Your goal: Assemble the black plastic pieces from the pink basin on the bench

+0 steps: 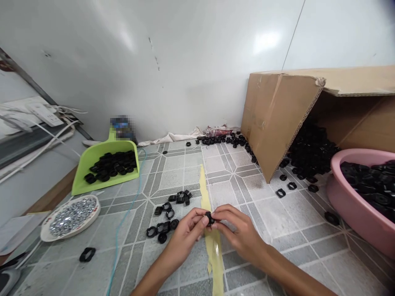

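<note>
Between my two hands, over the yellow tape strip [212, 255], is a small black ring-shaped part [209, 218]. My left hand [188, 228] pinches it from the left with thumb and fingers. From the other side the fingertips of my right hand [237, 228] close on its right edge; whether they hold something smaller there is hidden. Several loose black parts [169, 214] lie on the tiled-pattern surface just left of my left hand, some of them open rings. One more black ring [87, 254] sits apart, farther left.
A green dustpan [106, 187] with black parts and a white plate [46, 234] of shiny small pieces stand left. On the right are a tipped cardboard box [268, 119] spilling black parts and a pink basin [336, 197] full of them. A thin blue cord [128, 218] crosses the surface.
</note>
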Motion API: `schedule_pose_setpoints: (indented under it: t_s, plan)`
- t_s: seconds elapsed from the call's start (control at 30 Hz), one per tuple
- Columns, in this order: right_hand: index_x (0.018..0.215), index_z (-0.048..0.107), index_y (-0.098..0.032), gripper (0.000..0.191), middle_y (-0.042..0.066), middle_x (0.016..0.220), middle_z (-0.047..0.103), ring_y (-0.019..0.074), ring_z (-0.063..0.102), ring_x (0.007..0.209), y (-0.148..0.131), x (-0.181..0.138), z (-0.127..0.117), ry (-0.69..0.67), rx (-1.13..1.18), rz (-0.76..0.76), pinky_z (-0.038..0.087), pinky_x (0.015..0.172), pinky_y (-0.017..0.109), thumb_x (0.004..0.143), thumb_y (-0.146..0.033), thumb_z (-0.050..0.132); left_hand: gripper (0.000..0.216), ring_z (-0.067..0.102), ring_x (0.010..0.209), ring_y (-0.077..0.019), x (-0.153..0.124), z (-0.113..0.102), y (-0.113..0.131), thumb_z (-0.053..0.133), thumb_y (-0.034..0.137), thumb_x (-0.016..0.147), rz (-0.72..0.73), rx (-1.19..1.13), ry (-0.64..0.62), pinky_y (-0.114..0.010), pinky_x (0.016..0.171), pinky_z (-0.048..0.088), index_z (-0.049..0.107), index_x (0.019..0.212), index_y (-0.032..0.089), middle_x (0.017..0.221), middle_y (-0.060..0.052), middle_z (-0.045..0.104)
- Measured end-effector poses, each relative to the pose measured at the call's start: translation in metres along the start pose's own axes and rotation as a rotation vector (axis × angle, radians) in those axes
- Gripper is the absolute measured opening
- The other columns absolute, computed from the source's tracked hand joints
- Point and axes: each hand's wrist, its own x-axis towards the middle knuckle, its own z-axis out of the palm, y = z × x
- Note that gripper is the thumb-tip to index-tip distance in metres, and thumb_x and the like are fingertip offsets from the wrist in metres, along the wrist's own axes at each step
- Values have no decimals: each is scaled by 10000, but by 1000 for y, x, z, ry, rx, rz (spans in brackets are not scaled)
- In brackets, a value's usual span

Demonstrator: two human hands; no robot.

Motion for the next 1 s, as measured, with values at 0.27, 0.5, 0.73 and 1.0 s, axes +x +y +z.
schedule_pose_setpoints:
  t_s: [0.27, 0.5, 0.73, 1.0]
  plan:
    - [1303, 580, -215, 352, 101, 1208, 626, 210, 574, 1146, -3, -3, -1, -77, -147, -190, 518, 964, 382, 1010, -66, 453, 345, 349, 590, -92, -4, 4, 6, 591, 499, 954, -132, -195, -31, -230, 615, 290, 608, 909, 158, 676, 32, 534]
    - [780, 625, -193, 426, 17, 720, 607, 171, 582, 693, -3, 3, -8, -135, -103, 336, 461, 683, 327, 1071, -390, 383, 361, 546, 712, -141, -4, 9, 1, 701, 513, 865, -33, -60, -2, -238, 659, 370, 585, 994, 197, 753, 8, 631]
    - [1068, 631, -223, 220, -2, 865, 651, 160, 613, 808, -8, 11, -19, -232, 172, 446, 440, 708, 271, 996, -421, 572, 297, 533, 690, -131, -2, 9, -6, 646, 472, 922, 37, -18, 39, -240, 649, 370, 559, 1009, 202, 746, 16, 636]
    - [984, 635, -185, 336, -6, 754, 614, 148, 581, 709, -3, 6, -8, -210, 262, 469, 424, 642, 257, 966, -517, 589, 259, 552, 734, -139, -5, 16, -9, 600, 452, 955, 74, 3, 29, -246, 660, 375, 556, 998, 200, 761, 18, 619]
